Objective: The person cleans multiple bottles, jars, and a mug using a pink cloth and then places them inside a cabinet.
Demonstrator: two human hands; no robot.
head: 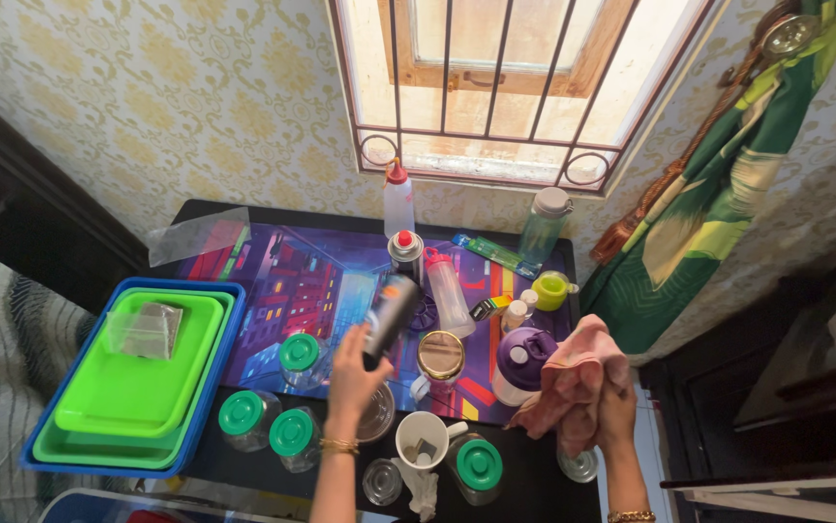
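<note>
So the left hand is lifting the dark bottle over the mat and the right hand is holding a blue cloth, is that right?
Not quite: the cloth is pink, not blue. The head view shows the right hand gripping it at the table's right edge. The rest holds: the left hand has the dark bottle raised over the colourful mat.

Your left hand (352,373) grips a glossy dark metal bottle (389,318); your right hand (616,407) clutches soft, matt pink cloth (573,373).

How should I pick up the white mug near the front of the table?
Take the white mug by its handle, which sticks out to the right toward the green-lidded jar. Come from above and the right: it stands upright, and the left hand with the dark can is over its left.
</note>
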